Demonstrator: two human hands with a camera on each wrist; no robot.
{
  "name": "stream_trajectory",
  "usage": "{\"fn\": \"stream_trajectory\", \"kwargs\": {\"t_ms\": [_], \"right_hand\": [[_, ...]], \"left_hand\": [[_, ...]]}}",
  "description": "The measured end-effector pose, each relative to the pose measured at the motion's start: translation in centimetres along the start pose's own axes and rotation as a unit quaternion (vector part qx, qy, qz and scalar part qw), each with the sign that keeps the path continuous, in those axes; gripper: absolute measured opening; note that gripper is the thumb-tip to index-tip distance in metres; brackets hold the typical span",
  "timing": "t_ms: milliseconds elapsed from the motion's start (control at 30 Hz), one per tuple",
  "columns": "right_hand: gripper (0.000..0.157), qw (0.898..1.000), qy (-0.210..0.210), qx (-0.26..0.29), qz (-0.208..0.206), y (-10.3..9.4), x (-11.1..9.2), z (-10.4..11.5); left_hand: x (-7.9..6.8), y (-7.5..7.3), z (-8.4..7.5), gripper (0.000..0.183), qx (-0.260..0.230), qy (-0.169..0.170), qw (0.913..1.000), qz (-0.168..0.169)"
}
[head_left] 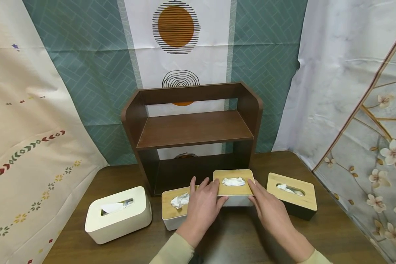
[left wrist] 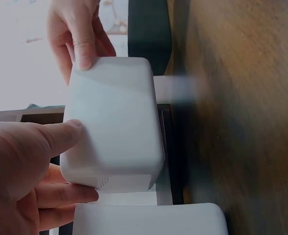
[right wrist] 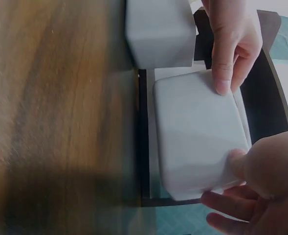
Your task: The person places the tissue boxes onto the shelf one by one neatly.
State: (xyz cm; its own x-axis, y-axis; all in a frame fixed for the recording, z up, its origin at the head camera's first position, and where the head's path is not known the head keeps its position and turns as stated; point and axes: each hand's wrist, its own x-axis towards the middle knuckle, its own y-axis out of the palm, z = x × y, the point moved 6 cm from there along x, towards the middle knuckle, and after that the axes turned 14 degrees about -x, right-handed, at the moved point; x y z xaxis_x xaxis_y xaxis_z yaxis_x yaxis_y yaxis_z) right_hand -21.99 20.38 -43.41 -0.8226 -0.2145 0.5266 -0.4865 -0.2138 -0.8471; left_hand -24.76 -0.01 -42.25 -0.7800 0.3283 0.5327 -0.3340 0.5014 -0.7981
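Both hands grip a white tissue box (head_left: 237, 201) with a light wood lid and a white tissue in its slot, held in front of the shelf's lower opening. My left hand (head_left: 202, 207) has its thumb on the near face (left wrist: 117, 117) and its fingers around the left end. On the other end, my right hand (head_left: 273, 214) sets its thumb against the same face, fingers round the right side. Just left of it, partly behind my left hand, stands a similar white tissue box (head_left: 172, 220) with a wood lid.
A dark brown two-tier shelf (head_left: 194, 130) stands at the back of the wooden table (head_left: 237, 242). An all-white tissue box (head_left: 118, 216) sits at the left; a dark tissue box with a wood lid (head_left: 293, 194) is right of my right hand. Patterned cloths (head_left: 95, 73) hang around.
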Motion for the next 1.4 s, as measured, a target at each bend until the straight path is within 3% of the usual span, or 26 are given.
{"fn": "stream_trajectory", "kwargs": {"t_ms": [300,700,1000,1400], "right_hand": [[0.057,0.999,-0.023,0.017,-0.028,1.0,1.9,-0.1],[0.055,0.999,-0.003,0.037,-0.002,2.5,4.4,0.4],[0.051,0.998,0.015,0.057,0.026,3.4,5.6,0.3],[0.047,0.996,0.03,0.073,0.052,4.6,7.0,0.2]], "left_hand": [[1.0,-0.1,1.1,0.06,-0.001,-0.004,0.9999,-0.017],[2.5,0.0,2.5,0.056,-0.01,-0.032,0.9994,-0.01],[3.3,0.0,2.9,0.047,-0.006,-0.029,0.9995,-0.014],[4.2,0.5,3.4,0.046,0.006,-0.053,0.9984,0.022]]}}
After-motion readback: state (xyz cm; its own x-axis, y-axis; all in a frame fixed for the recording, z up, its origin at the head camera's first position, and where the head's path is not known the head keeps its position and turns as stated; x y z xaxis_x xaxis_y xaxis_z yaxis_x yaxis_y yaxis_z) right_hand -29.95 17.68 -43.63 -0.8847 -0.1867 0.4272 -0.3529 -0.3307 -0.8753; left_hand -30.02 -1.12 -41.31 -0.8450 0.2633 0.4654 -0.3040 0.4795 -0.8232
